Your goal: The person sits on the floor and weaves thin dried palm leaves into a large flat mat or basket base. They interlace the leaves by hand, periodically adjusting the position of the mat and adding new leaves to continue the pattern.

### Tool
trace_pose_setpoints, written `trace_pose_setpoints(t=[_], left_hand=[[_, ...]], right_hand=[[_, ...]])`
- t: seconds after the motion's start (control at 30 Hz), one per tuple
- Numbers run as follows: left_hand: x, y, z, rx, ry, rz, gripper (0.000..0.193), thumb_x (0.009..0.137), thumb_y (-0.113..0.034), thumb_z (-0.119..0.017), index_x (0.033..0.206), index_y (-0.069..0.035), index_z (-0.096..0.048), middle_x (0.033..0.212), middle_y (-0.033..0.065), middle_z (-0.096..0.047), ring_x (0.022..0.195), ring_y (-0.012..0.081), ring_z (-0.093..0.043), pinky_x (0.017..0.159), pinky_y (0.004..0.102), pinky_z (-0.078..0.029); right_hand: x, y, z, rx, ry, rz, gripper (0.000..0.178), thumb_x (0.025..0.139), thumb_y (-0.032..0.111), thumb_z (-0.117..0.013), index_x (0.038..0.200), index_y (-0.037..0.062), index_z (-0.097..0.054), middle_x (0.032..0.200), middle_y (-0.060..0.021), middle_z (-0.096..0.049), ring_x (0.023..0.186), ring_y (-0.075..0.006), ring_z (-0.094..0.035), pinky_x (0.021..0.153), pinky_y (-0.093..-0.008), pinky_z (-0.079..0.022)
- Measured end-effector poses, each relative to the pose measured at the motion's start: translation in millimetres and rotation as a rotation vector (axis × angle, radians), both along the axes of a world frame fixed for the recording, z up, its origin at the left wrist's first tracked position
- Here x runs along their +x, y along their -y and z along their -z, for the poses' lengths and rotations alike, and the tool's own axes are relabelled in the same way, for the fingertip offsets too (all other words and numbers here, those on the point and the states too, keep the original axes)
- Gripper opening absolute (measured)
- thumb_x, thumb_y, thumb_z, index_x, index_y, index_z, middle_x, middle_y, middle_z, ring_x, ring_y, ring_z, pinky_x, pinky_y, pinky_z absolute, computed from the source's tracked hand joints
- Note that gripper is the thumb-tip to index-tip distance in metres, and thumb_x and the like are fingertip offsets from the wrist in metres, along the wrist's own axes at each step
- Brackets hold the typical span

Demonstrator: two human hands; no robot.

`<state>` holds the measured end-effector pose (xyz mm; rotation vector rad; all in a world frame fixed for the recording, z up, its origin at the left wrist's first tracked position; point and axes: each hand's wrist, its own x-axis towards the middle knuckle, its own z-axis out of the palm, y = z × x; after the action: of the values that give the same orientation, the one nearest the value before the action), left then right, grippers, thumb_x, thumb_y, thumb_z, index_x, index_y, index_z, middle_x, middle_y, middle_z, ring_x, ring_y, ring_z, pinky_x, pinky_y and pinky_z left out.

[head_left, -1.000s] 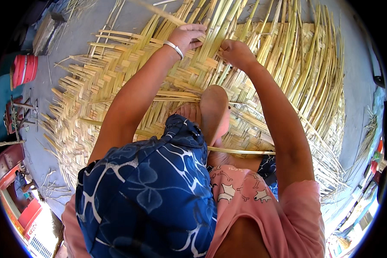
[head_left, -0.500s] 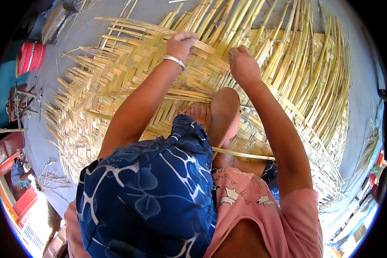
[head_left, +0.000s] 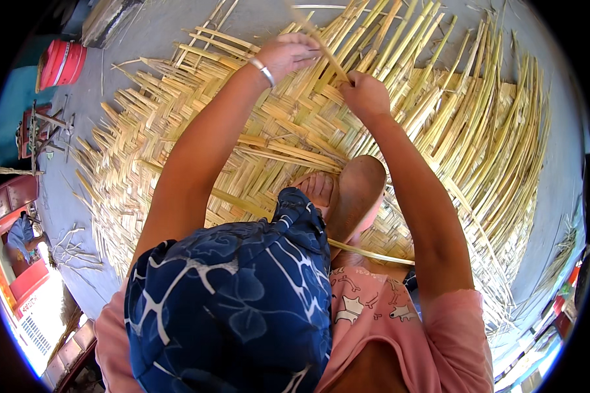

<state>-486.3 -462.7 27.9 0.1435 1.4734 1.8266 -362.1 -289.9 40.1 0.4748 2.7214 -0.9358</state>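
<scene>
While left hand (head_left: pixel 287 55) half-open, right (head_left: pixel 367 97) grips strip (head_left: pixel 333 60).

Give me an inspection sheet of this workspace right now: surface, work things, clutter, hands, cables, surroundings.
Surface: grey floor beneath a herringbone-woven mat.
Work things: long strips fan out along the mat's far and right parts; one narrow strip is raised above it.
Clutter: thin twigs on the floor, left.
Hands: right hand grips the narrow strip's near end; left hand is beside it, contact unclear.
Cables: nothing seen.
Surroundings: red bucket and another person, left.
</scene>
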Motion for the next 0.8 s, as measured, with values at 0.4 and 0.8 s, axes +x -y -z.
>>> trace_pose_setpoints(t=[0.4,0.8], left_hand=[[-51,-92,17,-1.099,-0.924,0.691,0.037,0.08,-0.024,-0.061,0.106,0.002,-0.062,0.074,0.0147,-0.064,0.068,0.02,-0.063,0.061,0.0347,-0.049],[-59,-59,25,-1.032,-0.845,0.345,0.043,0.07,-0.034,-0.074,0.095,-0.001,-0.061,0.085,0.0135,-0.063,0.071,0.0246,-0.059,0.068,0.0348,-0.05]], right_hand=[[13,-3,-4,-0.166,-0.072,0.236,0.027,0.08,0.029,-0.058,0.096,0.0094,-0.068,0.077,-0.0173,-0.065,0.074,-0.0334,-0.063,0.072,-0.0402,-0.051],[17,-6,11,-0.321,-0.131,0.284,0.024,0.079,0.028,-0.061,0.093,0.0095,-0.069,0.071,-0.0154,-0.064,0.069,-0.0322,-0.062,0.069,-0.0392,-0.05]])
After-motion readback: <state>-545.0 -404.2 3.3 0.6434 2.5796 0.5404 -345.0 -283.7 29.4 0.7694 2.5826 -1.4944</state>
